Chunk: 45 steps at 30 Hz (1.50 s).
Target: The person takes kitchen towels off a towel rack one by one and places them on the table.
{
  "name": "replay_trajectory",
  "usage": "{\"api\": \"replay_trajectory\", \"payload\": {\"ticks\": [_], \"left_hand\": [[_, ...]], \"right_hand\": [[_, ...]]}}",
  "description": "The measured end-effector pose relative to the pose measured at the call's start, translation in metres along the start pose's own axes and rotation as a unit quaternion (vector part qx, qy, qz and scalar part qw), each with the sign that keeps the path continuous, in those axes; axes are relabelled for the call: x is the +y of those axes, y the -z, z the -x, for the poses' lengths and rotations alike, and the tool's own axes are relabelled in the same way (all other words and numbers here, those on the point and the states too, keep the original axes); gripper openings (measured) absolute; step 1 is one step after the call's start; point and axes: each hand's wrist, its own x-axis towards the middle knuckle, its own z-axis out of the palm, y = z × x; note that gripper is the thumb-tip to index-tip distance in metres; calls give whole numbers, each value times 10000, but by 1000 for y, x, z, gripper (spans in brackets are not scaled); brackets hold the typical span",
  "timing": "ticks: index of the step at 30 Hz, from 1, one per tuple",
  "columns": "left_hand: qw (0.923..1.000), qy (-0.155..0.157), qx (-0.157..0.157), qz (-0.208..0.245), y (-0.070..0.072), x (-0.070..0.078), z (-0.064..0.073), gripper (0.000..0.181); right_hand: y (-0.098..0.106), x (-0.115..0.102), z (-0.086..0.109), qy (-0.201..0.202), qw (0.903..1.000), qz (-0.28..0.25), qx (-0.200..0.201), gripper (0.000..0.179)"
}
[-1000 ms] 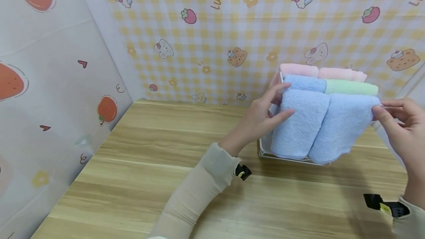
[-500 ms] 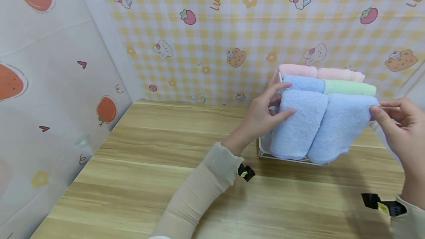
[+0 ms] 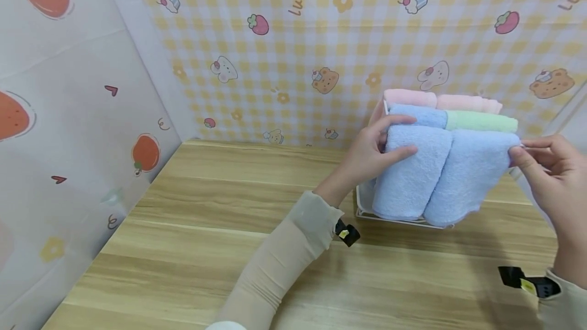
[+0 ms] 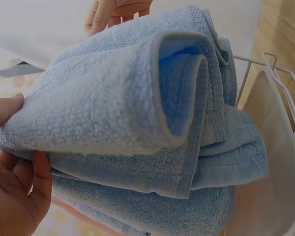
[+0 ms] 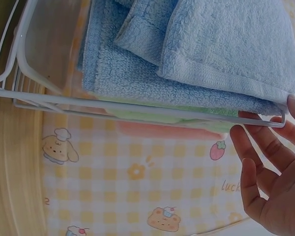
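Two folded blue towels stand side by side at the front of a white wire basket. My left hand grips the upper left edge of the left blue towel. In the left wrist view its thumb lies on one face and its fingers on the other, and the towel's fold gapes into a loop. My right hand pinches the top right corner of the right blue towel. In the right wrist view its fingers reach behind the basket's wire side.
Behind the front pair are a blue towel and a green towel, then two pink towels at the back. The basket stands on a wood-grain table, close to a checked, patterned backdrop.
My left hand has shifted right, its thumb and fingers reaching farther over the left blue towel. The right hand stays at its corner. The whole head view has drifted slightly.
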Motion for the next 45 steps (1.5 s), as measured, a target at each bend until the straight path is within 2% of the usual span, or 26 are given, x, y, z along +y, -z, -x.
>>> {"api": "replay_trajectory", "payload": {"ticks": [4,7,16,26,31,36,39,43,45], "left_hand": [[9997,-151,58,202,0,0,0,44],[9998,-154,110,118,0,1,0,42],[9997,102,62,-215,1,8,-1,39],[9988,34,148,-458,5,18,-1,38],[9983,-256,267,-451,3,19,0,37],[9961,-796,365,-108,5,20,-1,35],[9930,-1081,416,-219,6,22,-2,35],[9912,-1181,494,-346,7,25,-1,36],[9916,-1151,534,-259,7,25,-1,36]], "right_hand": [[2,1,-1,154,9996,-185,-148,24],[3,2,-2,228,9992,-206,-247,26],[3,1,-5,329,9990,-161,-265,25],[2,1,-4,233,9996,-71,-157,24],[3,2,-3,111,9999,-2,-41,23],[3,1,-4,224,9997,-119,-42,20],[3,1,-4,338,9993,-179,-52,18],[3,1,-4,424,9989,-196,-45,18],[3,2,-4,431,9988,-222,-43,19]]}}
